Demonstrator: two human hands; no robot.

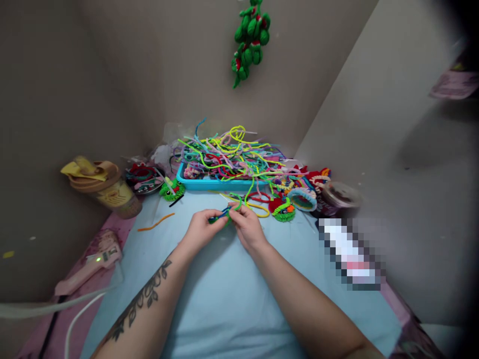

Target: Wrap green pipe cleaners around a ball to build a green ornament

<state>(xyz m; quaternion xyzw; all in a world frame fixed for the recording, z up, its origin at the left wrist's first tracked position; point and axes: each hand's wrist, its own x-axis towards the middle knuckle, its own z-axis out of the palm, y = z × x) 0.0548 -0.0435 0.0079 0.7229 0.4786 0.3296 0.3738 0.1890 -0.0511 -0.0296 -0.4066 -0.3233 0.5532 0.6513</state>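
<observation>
Over the light blue cloth, my left hand (pixel 202 228) and my right hand (pixel 247 225) meet fingertip to fingertip. Blue and green pipe cleaners (pixel 224 212) are pinched between them, partly hidden by the fingers. A green strand loops above my right thumb. Just beyond my right hand lie scissors, it seems, with a yellow handle loop (pixel 260 211) and a red one. To the right of these sits a fuzzy red and green piece (pixel 283 210) with an orange patch. A green fuzzy piece with eyes (pixel 172 189) rests farther left.
A blue tray (pixel 220 185) heaped with colourful pipe cleaners stands at the back. At left are a lidded cup (pixel 112 187), a pink glue gun (pixel 93 262) with its cord, and an orange strand (pixel 156 222). A jar (pixel 339 198) and a blurred-out device (pixel 350 254) lie right.
</observation>
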